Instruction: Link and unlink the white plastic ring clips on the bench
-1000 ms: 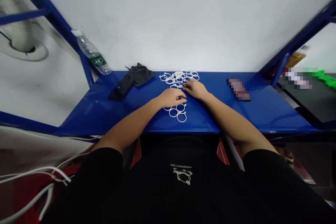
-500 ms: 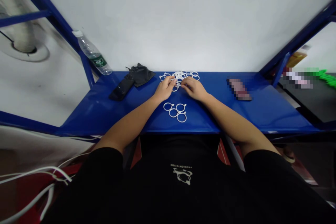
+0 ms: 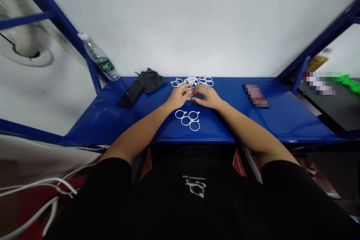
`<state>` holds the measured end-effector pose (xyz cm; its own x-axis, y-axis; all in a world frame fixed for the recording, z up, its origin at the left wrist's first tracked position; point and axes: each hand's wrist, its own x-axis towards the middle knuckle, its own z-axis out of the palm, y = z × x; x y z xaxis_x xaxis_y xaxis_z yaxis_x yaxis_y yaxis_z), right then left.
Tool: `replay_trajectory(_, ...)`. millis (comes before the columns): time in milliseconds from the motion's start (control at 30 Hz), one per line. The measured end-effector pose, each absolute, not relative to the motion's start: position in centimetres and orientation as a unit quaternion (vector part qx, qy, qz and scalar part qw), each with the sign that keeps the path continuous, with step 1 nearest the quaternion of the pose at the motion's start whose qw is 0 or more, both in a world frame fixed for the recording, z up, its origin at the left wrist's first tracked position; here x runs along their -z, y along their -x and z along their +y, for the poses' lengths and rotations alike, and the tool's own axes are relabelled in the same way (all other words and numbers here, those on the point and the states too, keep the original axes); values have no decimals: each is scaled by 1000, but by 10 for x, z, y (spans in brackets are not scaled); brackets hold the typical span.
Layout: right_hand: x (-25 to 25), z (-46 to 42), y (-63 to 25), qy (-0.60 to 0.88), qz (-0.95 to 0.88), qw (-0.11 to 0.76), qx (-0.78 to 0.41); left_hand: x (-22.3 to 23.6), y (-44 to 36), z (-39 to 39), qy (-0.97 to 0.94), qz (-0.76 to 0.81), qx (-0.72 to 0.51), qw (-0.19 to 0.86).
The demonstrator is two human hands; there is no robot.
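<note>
Both my hands meet at the middle of a blue shelf (image 3: pixel 112 120). My left hand (image 3: pixel 176 97) and my right hand (image 3: pixel 207 96) pinch a small white plastic ring (image 3: pixel 189 93) between their fingertips. Just behind them lies a pile of several white rings (image 3: pixel 197 80) by the wall. In front of the hands, nearer to me, a small group of white rings (image 3: pixel 188 118) lies flat on the shelf.
A black phone (image 3: pixel 129 95) and a crumpled black cloth (image 3: pixel 150 78) lie to the left, with a plastic bottle (image 3: pixel 99 58) leaning on the blue frame. A blurred object (image 3: pixel 255 95) sits to the right. White cables (image 3: pixel 36 195) hang at lower left.
My left hand left the small ring group, reached to the pile, then drew back slightly. Both hands now pinch one ring together in front of the pile.
</note>
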<state>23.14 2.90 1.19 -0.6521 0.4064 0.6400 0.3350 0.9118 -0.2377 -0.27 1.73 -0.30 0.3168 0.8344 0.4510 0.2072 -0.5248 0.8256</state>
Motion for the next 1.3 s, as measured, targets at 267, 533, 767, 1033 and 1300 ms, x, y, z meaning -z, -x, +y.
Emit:
replay_trajectory(267, -17, 19, -228, 247, -932, 265, -21, 6, -1, 28, -657, 378, -468, 453)
replay_trajectory(533, -17, 14, -229, 296, -915, 271, -42, 0, -1, 19, -690, 386, -463, 400)
replay_trajectory(767, -17, 16, -230, 323, -884, 334, -54, -4, 4, 8, -769, 385, -426, 280)
replay_trajectory(1033, -15, 19, -231, 337, -869, 356, -70, -11, 3, 4, -785, 410, -429, 177)
replay_trajectory(1300, -19, 12, -232, 314, -867, 368, -119, -13, 0, 2, -806, 395, -410, 162)
